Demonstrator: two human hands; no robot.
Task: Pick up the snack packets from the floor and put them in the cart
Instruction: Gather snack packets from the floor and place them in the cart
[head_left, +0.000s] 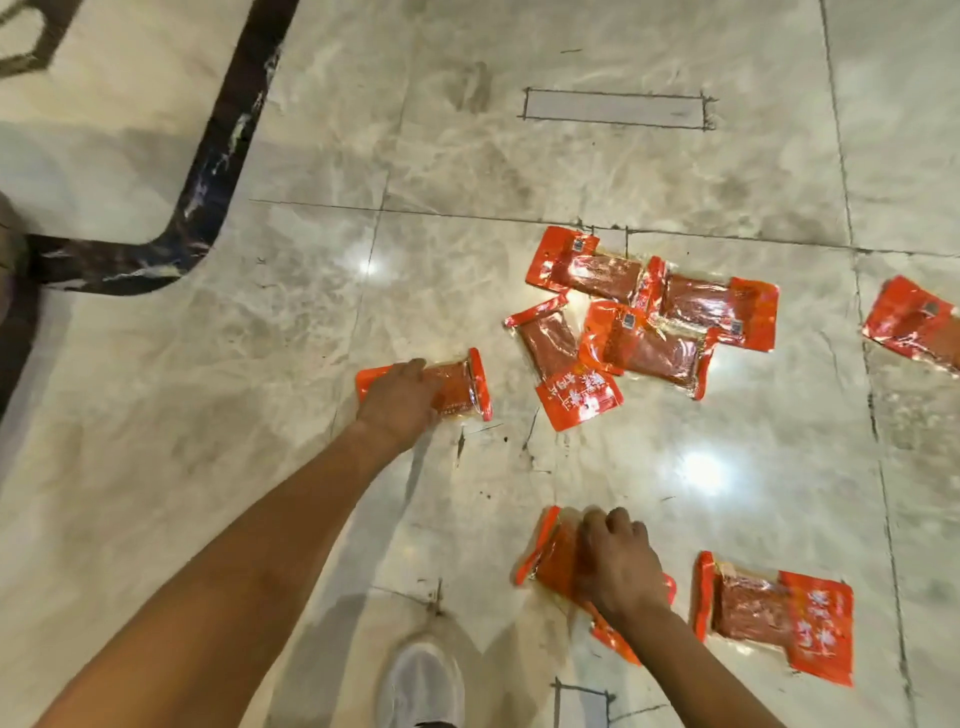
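Observation:
Several red-orange snack packets lie scattered on the marble floor. My left hand reaches down onto one lone packet left of the pile, fingers curled over its middle. My right hand covers another packet near the bottom, fingers curled on it. A cluster of packets overlaps just beyond, one packet lies to the right of my right hand, and one more sits at the right edge. No cart is in view.
A dark curved inlay band runs across the floor at upper left. My white shoe stands at the bottom centre. A pale rectangular floor patch is farther ahead.

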